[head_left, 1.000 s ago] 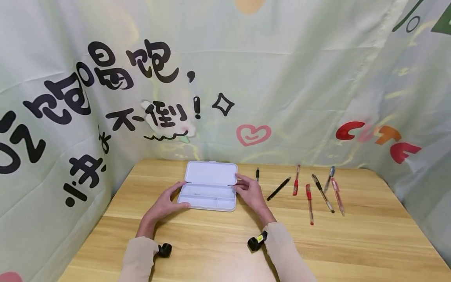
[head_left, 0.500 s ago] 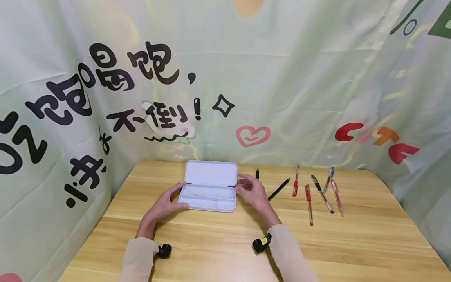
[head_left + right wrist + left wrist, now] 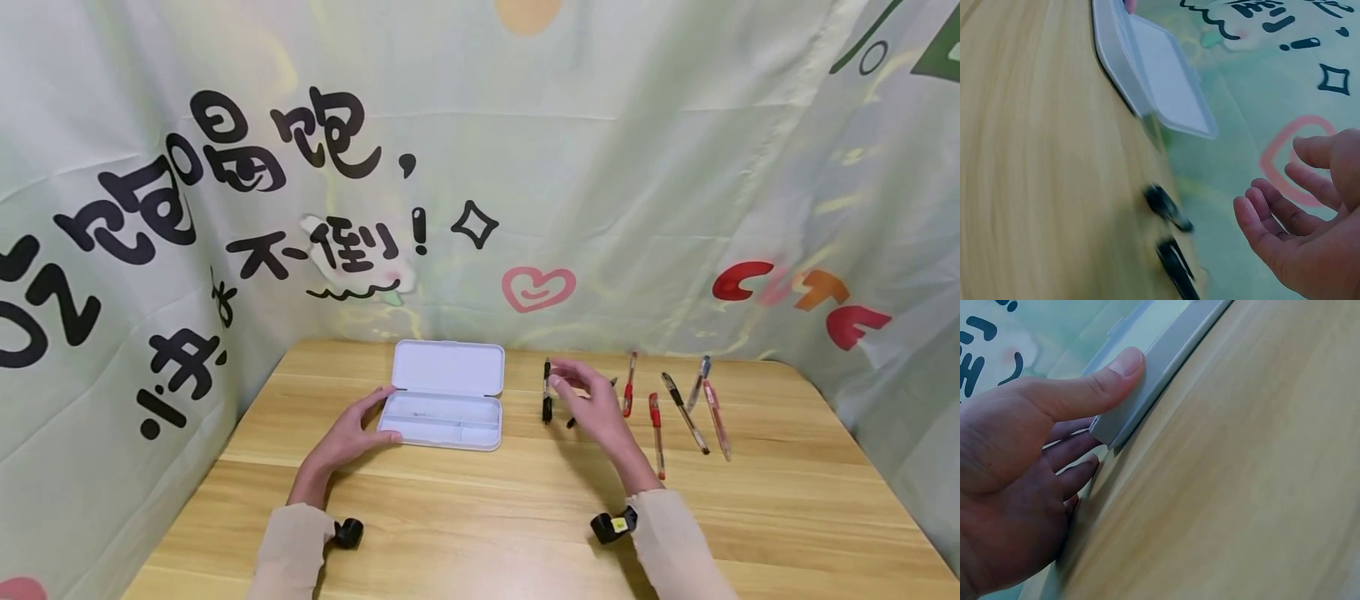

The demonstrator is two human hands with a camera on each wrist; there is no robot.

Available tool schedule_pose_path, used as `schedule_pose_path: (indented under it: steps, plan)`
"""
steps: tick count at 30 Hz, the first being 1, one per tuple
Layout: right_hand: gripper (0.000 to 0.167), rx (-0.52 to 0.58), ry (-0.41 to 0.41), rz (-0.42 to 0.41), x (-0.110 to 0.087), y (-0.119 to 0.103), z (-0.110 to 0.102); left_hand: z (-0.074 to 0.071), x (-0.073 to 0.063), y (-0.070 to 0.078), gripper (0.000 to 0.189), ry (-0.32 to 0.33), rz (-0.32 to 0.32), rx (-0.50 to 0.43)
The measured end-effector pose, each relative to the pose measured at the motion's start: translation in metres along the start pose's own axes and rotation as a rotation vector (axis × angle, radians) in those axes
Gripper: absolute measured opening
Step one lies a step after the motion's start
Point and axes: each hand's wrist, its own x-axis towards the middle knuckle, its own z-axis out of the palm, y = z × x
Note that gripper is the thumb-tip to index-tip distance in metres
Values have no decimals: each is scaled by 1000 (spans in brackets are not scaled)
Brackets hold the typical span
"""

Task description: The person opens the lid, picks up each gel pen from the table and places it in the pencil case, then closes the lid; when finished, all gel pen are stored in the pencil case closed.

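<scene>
A white pencil case [image 3: 448,367] lies on the table with its lid folded back, showing the divided tray inside. My left hand [image 3: 347,435] holds its left end; in the left wrist view the thumb [image 3: 1127,361] lies on the case's long side, with the fingers behind the end. To the right, my right hand [image 3: 597,407] is raised over the pens with nothing in it, fingers loosely bent and apart. Just left of its fingertips lies a black pen [image 3: 547,404]. A second black pen [image 3: 572,422] is mostly covered by that hand.
Farther right on the wooden table [image 3: 480,525] lie two red pens [image 3: 630,387], another black pen [image 3: 684,412], a blue one [image 3: 699,382] and a pink one [image 3: 717,421]. A printed curtain [image 3: 637,183] hangs behind the table and along its sides.
My right hand has left the pencil case's right end and moved right, over the black pens, uncovering the nearest one. The left hand stays at the case.
</scene>
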Motion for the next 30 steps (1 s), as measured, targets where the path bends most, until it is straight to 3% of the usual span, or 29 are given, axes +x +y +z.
schedule_pose_path:
  steps: [9, 15, 21, 30]
  plan:
    - [44, -98, 98, -55, -16, 5, -56, 0, 2, 0, 86, -2, -6, 5]
    - [47, -126, 198, -15, -30, 11, -90, 0, 2, -1, 86, -4, 1, 6]
    - [48, -191, 332, 61, -36, 25, -114, 0, 1, -3, 88, -11, -12, 12]
    - [50, -302, 442, 288, -43, 55, -151, 1, 2, -1, 91, -11, -38, 29]
